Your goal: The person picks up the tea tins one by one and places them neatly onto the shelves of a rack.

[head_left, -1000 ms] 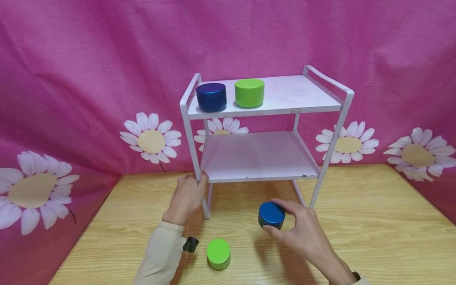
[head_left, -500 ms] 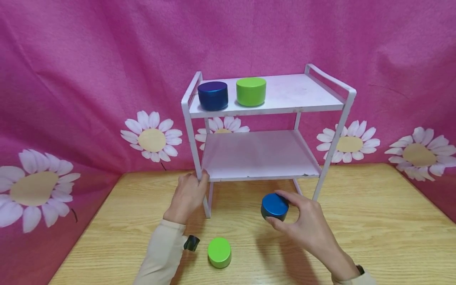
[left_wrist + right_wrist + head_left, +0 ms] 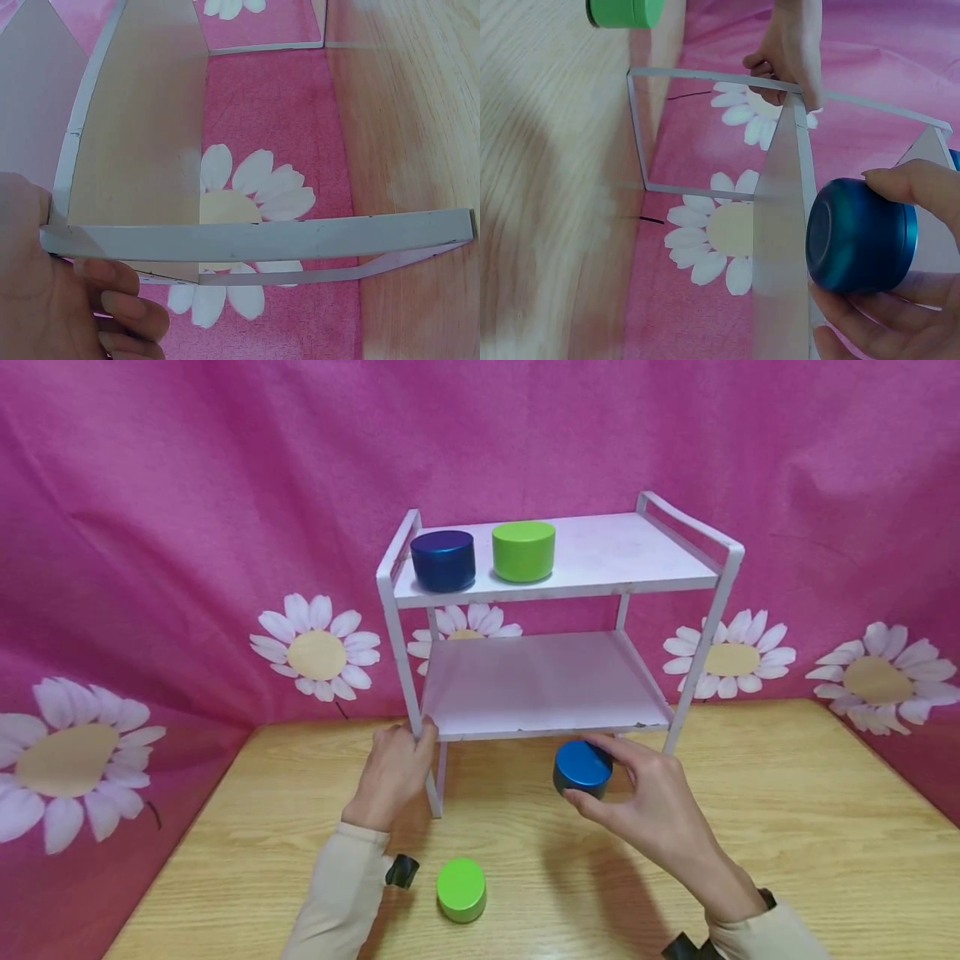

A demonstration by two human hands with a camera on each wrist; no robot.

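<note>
In the head view, the blue tin (image 3: 582, 765) right of the lower centre has a metallic azure lid, the navy tin (image 3: 443, 562) at upper middle has a violet sheen on top, and the upper green tin (image 3: 523, 553) beside it and the lower green tin (image 3: 461, 891) at bottom middle are bright lime. The rack (image 3: 547, 685) at centre is white with a lilac tinge and dark marks along an edge. The magenta cloth (image 3: 525, 435) across the top carries daisies (image 3: 317, 655) with white petals and pale yellow centres, the tabletop (image 3: 810, 827) shows yellowish-tan wood grain, and the sleeves (image 3: 337, 887) at the lower edge are cream.
</note>
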